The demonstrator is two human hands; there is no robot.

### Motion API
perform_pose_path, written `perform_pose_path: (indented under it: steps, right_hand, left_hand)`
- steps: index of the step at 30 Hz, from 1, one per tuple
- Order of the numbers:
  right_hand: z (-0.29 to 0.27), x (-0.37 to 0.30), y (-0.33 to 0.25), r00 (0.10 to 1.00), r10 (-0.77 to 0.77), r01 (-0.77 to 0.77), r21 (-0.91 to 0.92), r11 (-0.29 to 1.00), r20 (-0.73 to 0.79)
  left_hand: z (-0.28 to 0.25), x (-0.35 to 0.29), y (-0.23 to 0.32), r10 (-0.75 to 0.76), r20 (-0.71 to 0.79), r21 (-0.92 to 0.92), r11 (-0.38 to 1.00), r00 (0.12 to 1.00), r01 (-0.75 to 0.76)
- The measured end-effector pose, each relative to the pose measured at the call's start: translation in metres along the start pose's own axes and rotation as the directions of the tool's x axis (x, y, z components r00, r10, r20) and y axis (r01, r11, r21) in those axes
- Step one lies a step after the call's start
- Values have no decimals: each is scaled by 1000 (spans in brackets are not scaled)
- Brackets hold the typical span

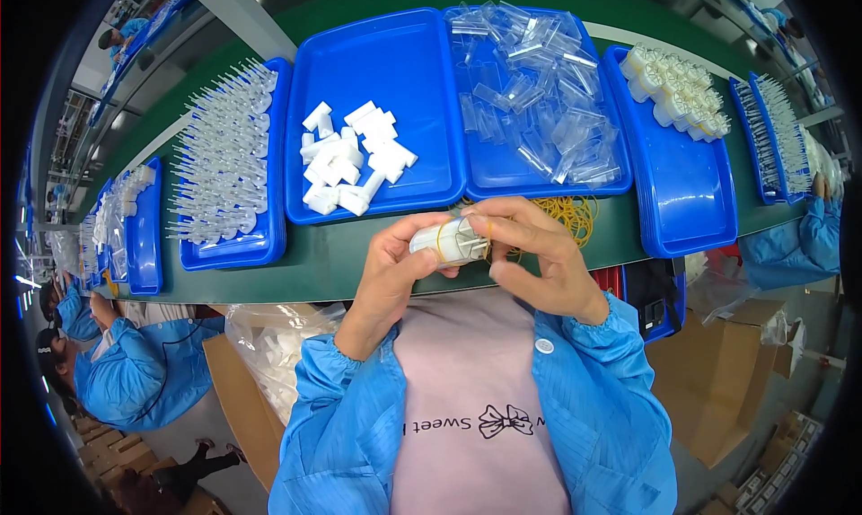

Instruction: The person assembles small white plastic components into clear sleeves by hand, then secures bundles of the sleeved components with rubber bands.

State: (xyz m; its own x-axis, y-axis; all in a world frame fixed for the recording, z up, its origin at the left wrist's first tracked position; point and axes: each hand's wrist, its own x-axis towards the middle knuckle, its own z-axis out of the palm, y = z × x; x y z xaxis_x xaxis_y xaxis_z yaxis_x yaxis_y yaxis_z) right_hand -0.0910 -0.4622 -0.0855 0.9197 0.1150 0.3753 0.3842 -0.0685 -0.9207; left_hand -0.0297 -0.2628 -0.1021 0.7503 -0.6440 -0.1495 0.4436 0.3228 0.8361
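Over the table's front edge I hold a bundle of white and clear plastic pieces (pixel 440 245) with a yellow rubber band around it. My left hand (pixel 391 268) is closed about the bundle's left side, thumb in front and fingers behind. At its right end, where the ends of the pieces show, my right hand (pixel 545 256) has its fingers bent and touching the bundle near the band. Loose yellow rubber bands (pixel 575 219) lie in a heap just beyond my right hand.
A blue tray (pixel 386 52) ahead holds white blocks (pixel 341 165); another holds clear plastic sleeves (pixel 539 93). Syringe-like parts (pixel 224 156) fill a tray to the left. Banded bundles (pixel 678 93) lie in the right tray. Co-workers in blue sit on both sides; cardboard boxes (pixel 727 371) stand below.
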Motion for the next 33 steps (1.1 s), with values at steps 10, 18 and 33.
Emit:
perform_pose_path:
  steps: [10,18,33]
  right_hand:
    - [-19,15,-1,1000,15,-16,-144,989,-4]
    - [-29,12,-11,990,125,-126,20,992,69]
    - [-23,26,-22,906,415,-414,383,826,83]
  left_hand:
    - [6,-5,-4,-257,125,32,966,958,255]
    - [7,-7,-4,-268,210,-88,953,940,291]
    - [14,-1,-15,-343,279,-139,910,897,391]
